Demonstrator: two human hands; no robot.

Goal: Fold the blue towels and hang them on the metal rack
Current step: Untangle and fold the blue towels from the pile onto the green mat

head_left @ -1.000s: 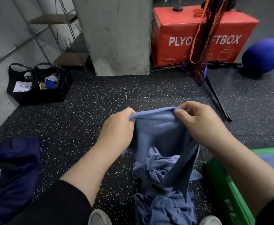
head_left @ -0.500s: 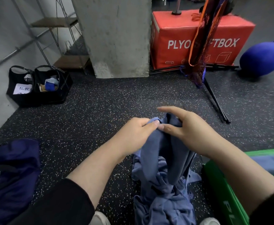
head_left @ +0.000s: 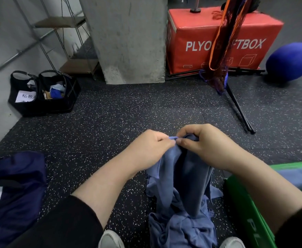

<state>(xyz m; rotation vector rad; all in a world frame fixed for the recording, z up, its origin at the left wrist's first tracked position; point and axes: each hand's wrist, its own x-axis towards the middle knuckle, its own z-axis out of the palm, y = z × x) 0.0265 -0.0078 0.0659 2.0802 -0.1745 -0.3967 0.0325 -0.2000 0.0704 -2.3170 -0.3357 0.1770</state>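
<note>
A blue towel (head_left: pixel 187 178) hangs lengthwise from both my hands, folded in half with its top corners brought together. My left hand (head_left: pixel 152 149) pinches the top edge on the left, and my right hand (head_left: pixel 205 145) pinches the same edge right beside it, fingertips nearly touching. The towel's lower end trails into a crumpled pile of blue towels (head_left: pixel 182 228) on the floor between my shoes. Another blue towel (head_left: pixel 297 178) lies flat on the green box at the right. A metal rack (head_left: pixel 57 33) with wooden shelves stands at the back left by the wall.
A green soft box (head_left: pixel 250 215) sits at my right. A dark blue bag (head_left: pixel 12 190) lies at the lower left, black baskets (head_left: pixel 43 93) by the wall. Behind are a concrete pillar (head_left: pixel 130 38), a red plyo box (head_left: pixel 218 42), a black stand with netting (head_left: pixel 236 102) and a blue ball (head_left: pixel 289 61).
My hands, which held the towel's top edge spread apart, have come together, folding the towel in half. Both now pinch the joined corners.
</note>
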